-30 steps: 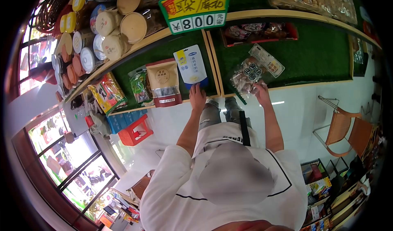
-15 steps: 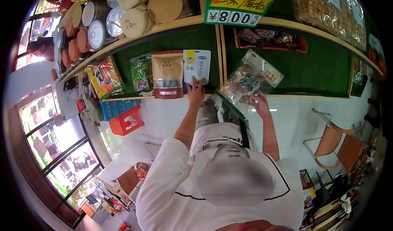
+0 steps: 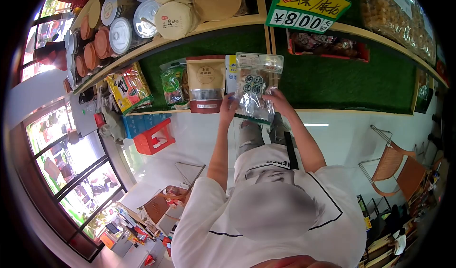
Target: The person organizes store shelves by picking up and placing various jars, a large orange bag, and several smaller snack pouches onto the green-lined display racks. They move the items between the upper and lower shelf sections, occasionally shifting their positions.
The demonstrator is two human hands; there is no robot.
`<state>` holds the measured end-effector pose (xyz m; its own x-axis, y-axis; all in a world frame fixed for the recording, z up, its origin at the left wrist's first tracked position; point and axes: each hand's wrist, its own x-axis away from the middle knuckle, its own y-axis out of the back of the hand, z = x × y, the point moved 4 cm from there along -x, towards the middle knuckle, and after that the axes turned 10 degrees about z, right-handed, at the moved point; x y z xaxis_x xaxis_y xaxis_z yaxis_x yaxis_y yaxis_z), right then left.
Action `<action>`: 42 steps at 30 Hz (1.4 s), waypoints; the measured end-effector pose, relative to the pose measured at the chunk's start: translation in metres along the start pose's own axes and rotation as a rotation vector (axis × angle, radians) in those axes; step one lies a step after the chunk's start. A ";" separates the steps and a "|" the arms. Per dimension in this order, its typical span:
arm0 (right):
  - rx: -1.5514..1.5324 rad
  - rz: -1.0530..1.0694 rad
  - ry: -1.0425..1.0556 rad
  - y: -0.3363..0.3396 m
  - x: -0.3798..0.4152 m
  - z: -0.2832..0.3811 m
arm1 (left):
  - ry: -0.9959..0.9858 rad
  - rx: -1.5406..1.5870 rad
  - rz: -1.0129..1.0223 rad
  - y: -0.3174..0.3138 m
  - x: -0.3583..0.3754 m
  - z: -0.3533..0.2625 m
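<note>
A clear plastic snack bag (image 3: 251, 85) with dark printed lettering and a green bottom edge stands nearly upright at the shelf's front. My right hand (image 3: 279, 102) grips its right side, fingers closed on the edge. At the lower left edge, my left hand (image 3: 229, 107) has its fingers curled against the same bag. Behind it, mostly covered, is a white, blue and yellow pouch (image 3: 231, 73). Just left stands a brown pouch (image 3: 205, 80) with a dark red base, followed by a green snack packet (image 3: 175, 85).
A yellow-red packet (image 3: 129, 88) lies farther left on the green-lined shelf (image 3: 342, 85). A red tray of wrapped snacks (image 3: 327, 47) sits back right under a price sign (image 3: 308, 6). Lidded jars (image 3: 176, 20) fill the upper shelf. A red stool (image 3: 154, 137) stands below left.
The clear bag has moved left and turned upright, now in front of the white-blue pouch. My left hand has left that pouch's front for the bag's left edge. The view has shifted slightly.
</note>
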<state>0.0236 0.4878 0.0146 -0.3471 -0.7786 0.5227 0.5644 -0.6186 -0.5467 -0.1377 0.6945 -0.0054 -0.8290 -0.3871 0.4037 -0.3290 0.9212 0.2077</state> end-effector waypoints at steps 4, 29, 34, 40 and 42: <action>0.312 -0.089 0.134 0.008 -0.069 -0.030 | -0.091 -0.164 -0.191 0.030 -0.008 0.005; 0.662 -0.751 -0.169 0.160 0.174 -0.103 | 0.106 -0.810 0.190 -0.050 -0.026 0.018; 0.661 -0.907 -0.161 0.194 0.202 -0.128 | 0.067 -0.847 0.256 -0.039 -0.036 -0.001; 0.712 -1.013 0.054 0.172 0.197 -0.074 | 0.118 -0.778 0.411 -0.036 -0.059 -0.002; 0.723 -0.993 -0.046 0.162 0.189 -0.049 | 0.044 -0.784 0.400 -0.036 -0.064 0.001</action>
<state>0.0129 0.2357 -0.0070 -0.8440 0.0108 0.5362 0.3606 -0.7287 0.5822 -0.0729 0.6860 -0.0392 -0.7922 -0.0577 0.6076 0.4006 0.7018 0.5890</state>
